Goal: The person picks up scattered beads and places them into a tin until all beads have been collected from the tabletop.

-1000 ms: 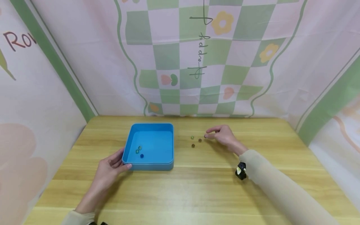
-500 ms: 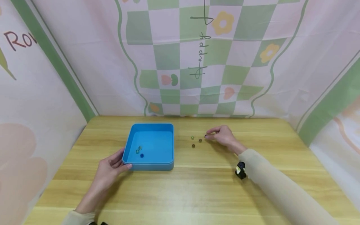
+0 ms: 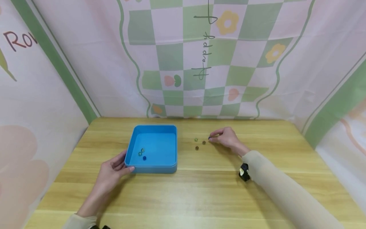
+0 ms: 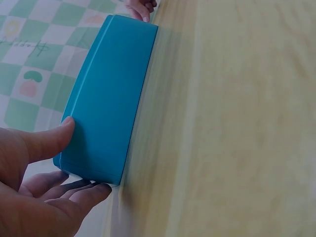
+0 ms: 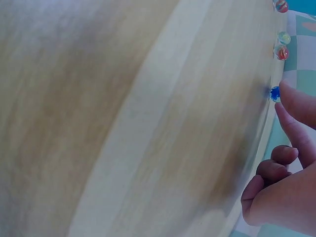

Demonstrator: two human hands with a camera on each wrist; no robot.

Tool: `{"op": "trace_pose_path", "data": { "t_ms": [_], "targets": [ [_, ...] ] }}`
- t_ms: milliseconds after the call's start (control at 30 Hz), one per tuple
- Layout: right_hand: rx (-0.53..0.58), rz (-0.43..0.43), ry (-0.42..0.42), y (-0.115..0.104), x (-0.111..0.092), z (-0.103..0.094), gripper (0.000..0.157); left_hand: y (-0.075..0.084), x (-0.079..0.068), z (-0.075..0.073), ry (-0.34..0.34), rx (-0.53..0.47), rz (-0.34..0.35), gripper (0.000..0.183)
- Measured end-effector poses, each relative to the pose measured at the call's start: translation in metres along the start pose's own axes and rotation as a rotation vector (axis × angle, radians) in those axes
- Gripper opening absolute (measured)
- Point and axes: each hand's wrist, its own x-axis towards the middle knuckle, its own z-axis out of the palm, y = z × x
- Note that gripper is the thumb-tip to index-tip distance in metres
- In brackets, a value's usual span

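At its near left corner, a shallow blue square box (image 3: 160, 169) is gripped by my left hand (image 3: 110, 173). The thumb lies on the front wall and the other fingers are at the left side, as the left wrist view shows. Inside the box are two greenish marbles (image 3: 142, 150) and a dark blue marble (image 3: 144, 158). To the right of the box, my right hand (image 3: 227, 137) pinches a clear marble with a blue core (image 5: 275, 94) between thumb and index fingertip, close to the tabletop. Its other fingers are curled in.
Between box and right hand lie three loose marbles: a greenish one (image 3: 195, 140) and two brownish ones (image 3: 204, 142), which look red-streaked in the right wrist view. The wooden table (image 3: 183, 197) ends at a patterned cloth backdrop (image 3: 194, 95).
Both hands and the box stay nearly in place. Slightly more blue of the marble shows between the right fingertips than a second ago.
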Motion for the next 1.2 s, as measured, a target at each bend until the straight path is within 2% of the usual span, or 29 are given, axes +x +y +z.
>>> {"op": "trace_pose_path", "data": {
  "t_ms": [367, 667, 1000, 1200],
  "targets": [
    [-0.047, -0.013, 0.027, -0.0002, -0.0002, 0.0003, 0.028, 0.0008, 0.0007, -0.0001, -0.004, -0.004, 0.017, 0.077],
    [-0.056, -0.02, 0.028, 0.0019, -0.0012, 0.0005, 0.027, 0.0039, -0.0014, 0.0007, 0.003, -0.006, -0.008, 0.078],
    [-0.03, -0.016, 0.022, -0.0001, -0.0052, 0.0019, 0.029, 0.005, 0.0017, 0.003, -0.009, 0.043, -0.004, 0.093],
    [0.029, 0.003, 0.012, -0.0039, -0.0069, 0.004, 0.032, 0.0047, 0.0047, 0.0052, -0.006, 0.054, 0.006, 0.094]
  ]
}}
